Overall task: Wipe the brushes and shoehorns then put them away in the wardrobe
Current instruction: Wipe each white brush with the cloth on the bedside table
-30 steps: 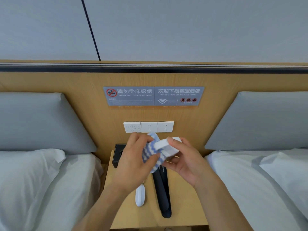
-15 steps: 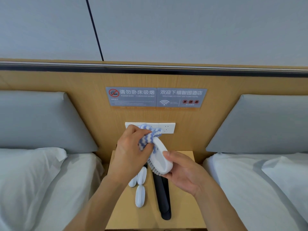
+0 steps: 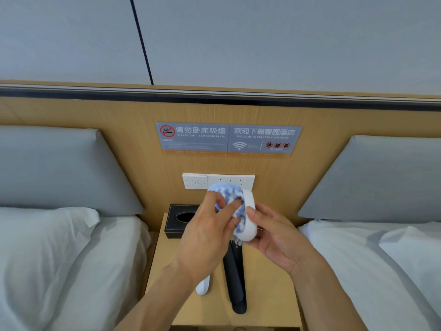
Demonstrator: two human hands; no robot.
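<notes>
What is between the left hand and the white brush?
The blue-white cloth, gripped by the left hand and pressed on the brush; head view.

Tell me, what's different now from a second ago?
The right hand has turned the white brush upright, bristles down. The left hand has worked the blue-and-white cloth over its top. Both hands keep their grip; the black shoehorn and the tissue box stayed put.
</notes>
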